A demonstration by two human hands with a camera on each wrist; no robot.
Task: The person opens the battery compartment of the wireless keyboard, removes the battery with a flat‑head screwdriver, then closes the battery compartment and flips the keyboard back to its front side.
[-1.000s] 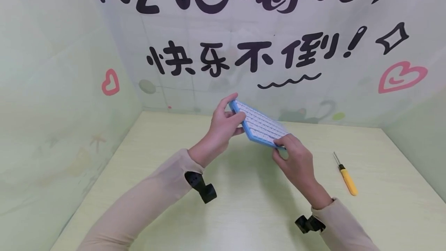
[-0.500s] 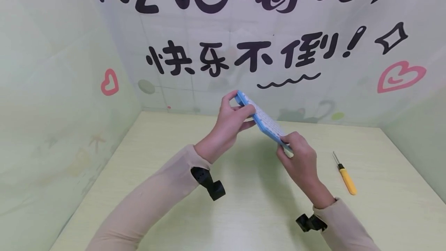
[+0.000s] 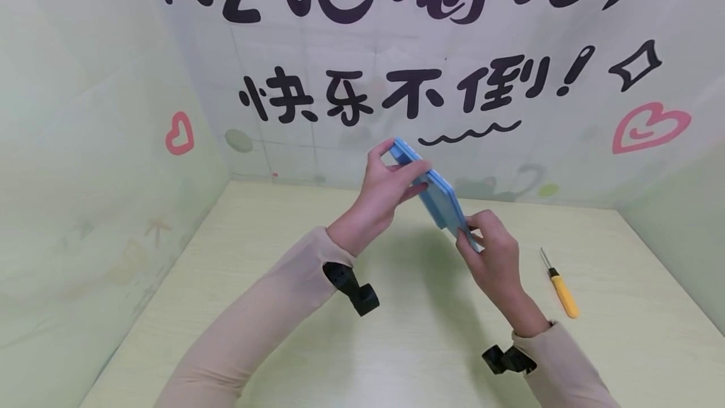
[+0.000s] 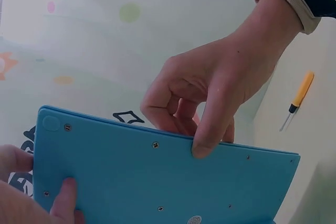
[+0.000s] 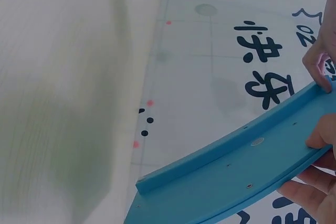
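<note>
A thin blue keyboard (image 3: pixel 438 200) is held up above the table, tilted steeply. My left hand (image 3: pixel 385 197) grips its far left end, thumb on one face and fingers on the other. On the near right, my right hand (image 3: pixel 493 250) pinches the opposite part of the keyboard. Its underside, with several small screws and a round sticker, faces the left wrist camera, where the right thumb (image 4: pixel 207 140) presses that back face. A raised ridge along one long edge shows on the keyboard (image 5: pixel 236 166) in the right wrist view. The white keys are turned out of sight.
To the right on the pale table (image 3: pixel 623 257) lies a screwdriver (image 3: pixel 563 294) with a yellow handle, its metal shaft pointing away. Behind the table rises a cloth backdrop (image 3: pixel 340 156) with large black lettering, and similar cloth walls stand at both sides.
The keyboard has been turned over, so its keyed face has gone from view and the blue underside shows. The left hand has moved up and right; the right hand has shifted slightly right.
</note>
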